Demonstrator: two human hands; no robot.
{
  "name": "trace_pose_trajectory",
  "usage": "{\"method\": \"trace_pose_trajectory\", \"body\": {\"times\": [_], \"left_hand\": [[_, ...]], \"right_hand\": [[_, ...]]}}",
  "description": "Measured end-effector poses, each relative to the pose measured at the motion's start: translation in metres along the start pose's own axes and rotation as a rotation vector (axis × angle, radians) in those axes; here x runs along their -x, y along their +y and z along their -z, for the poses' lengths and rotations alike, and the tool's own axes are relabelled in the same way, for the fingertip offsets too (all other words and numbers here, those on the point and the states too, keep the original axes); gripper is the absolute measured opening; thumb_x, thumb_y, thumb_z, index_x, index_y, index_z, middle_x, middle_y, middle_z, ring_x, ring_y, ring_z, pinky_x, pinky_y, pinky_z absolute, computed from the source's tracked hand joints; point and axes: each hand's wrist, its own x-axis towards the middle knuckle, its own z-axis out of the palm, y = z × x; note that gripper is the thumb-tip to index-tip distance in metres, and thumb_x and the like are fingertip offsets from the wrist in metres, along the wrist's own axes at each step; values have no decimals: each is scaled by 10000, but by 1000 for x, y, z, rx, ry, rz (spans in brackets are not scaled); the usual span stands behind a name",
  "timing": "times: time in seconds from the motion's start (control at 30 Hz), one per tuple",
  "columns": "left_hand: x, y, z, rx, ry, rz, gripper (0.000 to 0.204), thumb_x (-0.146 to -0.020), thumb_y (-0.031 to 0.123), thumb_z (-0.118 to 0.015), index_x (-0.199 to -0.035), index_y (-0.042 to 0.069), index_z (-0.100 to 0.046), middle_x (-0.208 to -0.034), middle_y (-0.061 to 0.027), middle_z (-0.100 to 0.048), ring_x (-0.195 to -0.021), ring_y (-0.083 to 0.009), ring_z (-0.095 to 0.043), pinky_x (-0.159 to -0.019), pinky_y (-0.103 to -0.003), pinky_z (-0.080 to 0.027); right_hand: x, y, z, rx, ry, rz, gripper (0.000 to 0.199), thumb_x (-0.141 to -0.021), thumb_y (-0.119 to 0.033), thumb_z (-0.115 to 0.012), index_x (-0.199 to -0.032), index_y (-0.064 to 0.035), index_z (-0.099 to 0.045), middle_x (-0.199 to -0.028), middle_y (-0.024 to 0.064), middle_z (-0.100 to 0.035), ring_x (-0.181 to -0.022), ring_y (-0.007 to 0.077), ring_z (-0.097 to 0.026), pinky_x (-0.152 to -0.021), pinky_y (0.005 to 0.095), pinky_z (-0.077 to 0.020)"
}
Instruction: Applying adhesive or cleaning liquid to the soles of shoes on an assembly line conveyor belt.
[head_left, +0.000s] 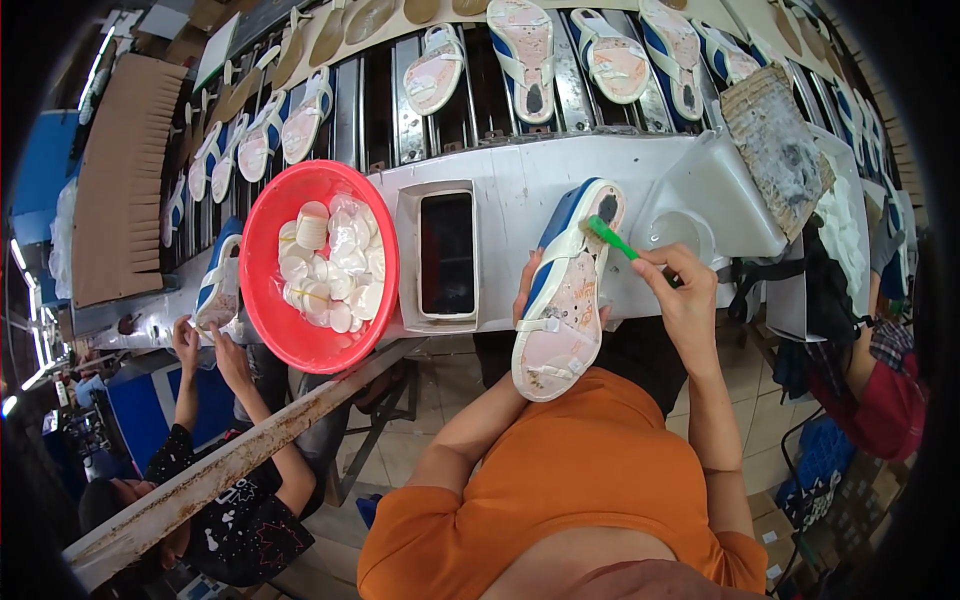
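A white sandal (pixel 563 318) with a blue-sided sole and white straps is held upright in front of me, its pale pink top facing up. My left hand (pixel 526 284) grips it from behind; most of those fingers are hidden by the sole. Pinched in my right hand (pixel 688 296) is a green toothbrush (pixel 617 241). Its head is at the heel end of the sandal, beside a dark patch (pixel 607 207), and seems to touch the surface.
A red basin (pixel 254 262) of white discs and a white box (pixel 408 262) with a dark inside stand to the left. Beyond, sandals (pixel 525 55) lie on a roller conveyor (pixel 375 105). At right are a plastic container (pixel 715 200) and stained board (pixel 775 135). Co-workers sit at both sides.
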Motion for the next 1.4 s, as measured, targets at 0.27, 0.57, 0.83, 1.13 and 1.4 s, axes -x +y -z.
{"method": "trace_pose_trajectory", "body": {"times": [0.27,0.57,0.83,1.13,1.4], "left_hand": [[0,0,7,42,31,46,792,-902,452,-562,-1519,191,-140,-1516,-60,-156,-1390,-271,-236,-1101,-501,-332],[-1,-2,3,182,106,96,831,-865,467,-609,-1505,183,-161,-1510,-107,-164,-1407,-289,-190,-1101,-509,-307],[3,-13,15,-569,87,-101,822,-877,442,-614,-1508,231,-132,-1487,-105,-206,-1377,-292,-244,-1067,-493,-361],[-17,-10,47,419,123,396,613,-910,517,-534,-1448,298,-337,-1474,-55,-349,-1327,-276,-367,-997,-537,-446],[-20,-28,-7,-669,169,-583,625,-934,496,-490,-1456,191,-328,-1487,-111,-316,-1304,-288,-416,-1025,-462,-440]], "right_hand": [[-3,-8,3,141,-45,124,103,-837,-104,-703,-882,-12,-693,-807,115,-654,-661,239,-616,-591,313,-457],[-11,6,-2,341,85,156,113,-872,-137,-668,-889,-26,-661,-799,109,-623,-644,285,-596,-575,361,-439],[-5,8,-1,99,-62,13,115,-855,-114,-688,-870,-1,-681,-759,92,-642,-602,179,-547,-561,300,-407],[28,-16,5,-145,-220,59,89,-819,-34,-712,-887,21,-694,-761,78,-659,-641,125,-566,-576,245,-410],[34,-26,7,46,-215,309,120,-787,4,-730,-900,10,-692,-790,98,-654,-629,176,-599,-543,270,-450]]}}
